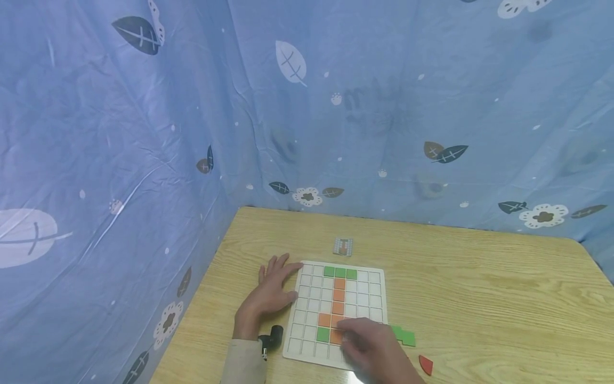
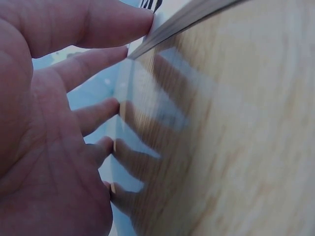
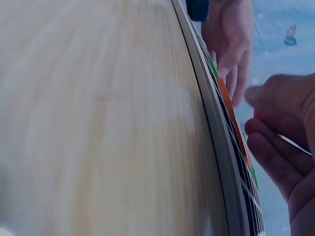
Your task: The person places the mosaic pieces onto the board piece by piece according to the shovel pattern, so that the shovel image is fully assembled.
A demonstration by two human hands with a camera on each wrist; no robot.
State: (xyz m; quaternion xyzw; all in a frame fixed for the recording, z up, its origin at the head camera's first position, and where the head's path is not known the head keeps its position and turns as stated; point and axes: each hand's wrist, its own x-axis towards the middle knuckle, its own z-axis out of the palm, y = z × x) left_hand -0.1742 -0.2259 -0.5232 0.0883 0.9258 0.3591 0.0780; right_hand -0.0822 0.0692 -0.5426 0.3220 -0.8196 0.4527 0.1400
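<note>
A white grid board [image 1: 312, 349] lies on the table with green squares [image 1: 340, 273] along its top, a column of orange squares [image 1: 338, 295] below and one green square [image 1: 323, 334] near the bottom. My left hand [image 1: 268, 288] is at the board's left side, thumb and forefinger touching its edge and the other fingers spread. In the left wrist view the thumb [image 2: 113, 22] presses by the board's corner. My right hand [image 1: 371, 344] is over the lower right, forefinger by the lowest orange squares. In the right wrist view its loosely bent fingers [image 3: 270, 147] are beside the orange strip [image 3: 229, 101], with no piece visible between them.
Right of the board lie a green piece [image 1: 406, 337] and a red wedge-shaped piece [image 1: 425, 365], partly near my right forearm. A small patterned card [image 1: 342, 246] lies beyond the board. A black device [image 1: 273, 338] is at my left wrist. Blue patterned cloth [image 1: 384, 106] hangs behind the table.
</note>
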